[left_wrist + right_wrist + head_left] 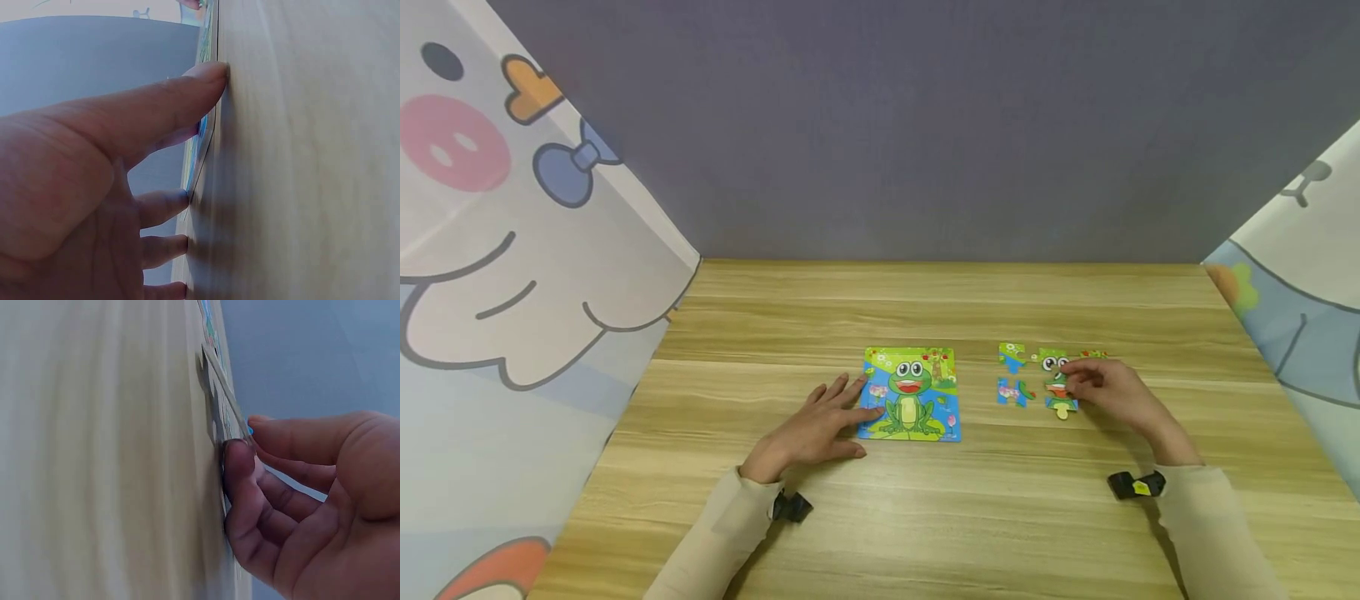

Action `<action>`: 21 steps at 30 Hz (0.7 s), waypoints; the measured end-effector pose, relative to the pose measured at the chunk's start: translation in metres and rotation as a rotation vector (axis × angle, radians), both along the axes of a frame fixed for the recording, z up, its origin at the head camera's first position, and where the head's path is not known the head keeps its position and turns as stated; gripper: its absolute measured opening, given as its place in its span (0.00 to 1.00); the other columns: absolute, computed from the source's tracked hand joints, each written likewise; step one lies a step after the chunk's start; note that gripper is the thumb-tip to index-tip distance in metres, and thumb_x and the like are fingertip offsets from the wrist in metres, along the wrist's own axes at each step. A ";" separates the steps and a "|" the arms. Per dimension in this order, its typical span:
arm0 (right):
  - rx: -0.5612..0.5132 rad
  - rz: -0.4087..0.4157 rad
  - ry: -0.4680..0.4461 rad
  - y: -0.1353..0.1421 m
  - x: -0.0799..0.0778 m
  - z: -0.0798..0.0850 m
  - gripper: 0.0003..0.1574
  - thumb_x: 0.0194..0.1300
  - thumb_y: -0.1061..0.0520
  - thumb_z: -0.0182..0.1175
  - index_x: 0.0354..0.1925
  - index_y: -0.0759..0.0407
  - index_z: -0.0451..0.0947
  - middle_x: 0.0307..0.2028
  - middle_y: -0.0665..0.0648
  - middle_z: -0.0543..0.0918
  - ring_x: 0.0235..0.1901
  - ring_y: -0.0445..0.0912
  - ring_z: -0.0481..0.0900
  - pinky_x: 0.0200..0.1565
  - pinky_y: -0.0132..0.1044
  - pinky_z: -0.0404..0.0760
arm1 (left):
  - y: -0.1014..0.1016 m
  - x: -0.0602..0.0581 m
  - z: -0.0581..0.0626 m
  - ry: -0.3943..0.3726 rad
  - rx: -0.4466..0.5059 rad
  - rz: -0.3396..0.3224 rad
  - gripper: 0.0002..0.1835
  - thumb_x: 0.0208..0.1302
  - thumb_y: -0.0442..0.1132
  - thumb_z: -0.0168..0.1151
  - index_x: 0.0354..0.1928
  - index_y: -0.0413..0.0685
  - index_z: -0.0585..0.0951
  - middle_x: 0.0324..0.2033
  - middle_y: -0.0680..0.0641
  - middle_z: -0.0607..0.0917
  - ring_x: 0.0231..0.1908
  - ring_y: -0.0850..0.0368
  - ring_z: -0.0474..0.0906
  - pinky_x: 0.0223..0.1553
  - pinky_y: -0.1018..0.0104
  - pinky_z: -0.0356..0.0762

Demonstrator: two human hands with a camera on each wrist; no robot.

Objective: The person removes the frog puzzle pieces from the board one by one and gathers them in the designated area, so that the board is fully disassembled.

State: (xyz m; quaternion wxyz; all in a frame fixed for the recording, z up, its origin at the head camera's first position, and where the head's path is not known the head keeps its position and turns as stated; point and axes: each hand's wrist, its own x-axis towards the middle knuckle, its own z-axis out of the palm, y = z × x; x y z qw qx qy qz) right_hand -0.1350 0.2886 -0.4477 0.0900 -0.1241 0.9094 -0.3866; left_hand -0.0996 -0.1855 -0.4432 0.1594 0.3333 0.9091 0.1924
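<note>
My left hand (815, 423) rests with spread fingers at the left side of a square frog picture board (943, 408). In the left wrist view its thumb (169, 103) meets the table beside the board's edge. My right hand (1108, 390) pinches a jigsaw piece (1062, 406) showing the frog's mouth and belly. From the right wrist view, this thin piece (226, 390) is tilted, one edge lifted off the table. Just above it lies the eyes piece (1051, 361), partly covered by my fingers.
Left of the pinched piece lie a green-and-blue corner piece (1012, 357) and a piece with a pink flower (1013, 392). A piece with red spots (1093, 354) shows behind my right hand. A grey partition (925, 150) rises behind the wooden table (925, 517).
</note>
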 end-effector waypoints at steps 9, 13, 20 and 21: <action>0.153 -0.006 0.063 -0.011 0.005 0.008 0.16 0.65 0.63 0.64 0.50 0.68 0.82 0.36 0.59 0.87 0.32 0.32 0.78 0.34 0.28 0.78 | 0.000 0.000 0.001 0.000 0.004 -0.005 0.32 0.66 0.49 0.66 0.72 0.58 0.71 0.79 0.34 0.50 0.77 0.26 0.45 0.69 0.24 0.50; 0.164 -0.002 0.062 -0.013 0.006 0.008 0.15 0.65 0.63 0.64 0.50 0.68 0.83 0.37 0.59 0.87 0.33 0.33 0.79 0.35 0.28 0.79 | 0.000 0.000 0.000 0.004 -0.005 -0.003 0.32 0.66 0.49 0.66 0.72 0.58 0.71 0.79 0.35 0.50 0.77 0.26 0.45 0.69 0.24 0.50; 0.181 -0.014 0.061 -0.013 0.005 0.010 0.16 0.66 0.61 0.63 0.50 0.66 0.83 0.38 0.59 0.87 0.36 0.39 0.82 0.36 0.28 0.79 | 0.000 0.000 -0.001 0.005 -0.010 0.004 0.32 0.66 0.50 0.66 0.72 0.59 0.71 0.79 0.35 0.50 0.77 0.26 0.45 0.70 0.25 0.50; 0.186 -0.018 0.061 -0.012 0.005 0.011 0.16 0.66 0.61 0.63 0.50 0.66 0.83 0.38 0.59 0.87 0.36 0.41 0.82 0.36 0.28 0.79 | 0.000 0.001 -0.001 0.005 -0.009 0.005 0.32 0.66 0.50 0.66 0.72 0.59 0.71 0.79 0.35 0.50 0.77 0.26 0.45 0.70 0.25 0.50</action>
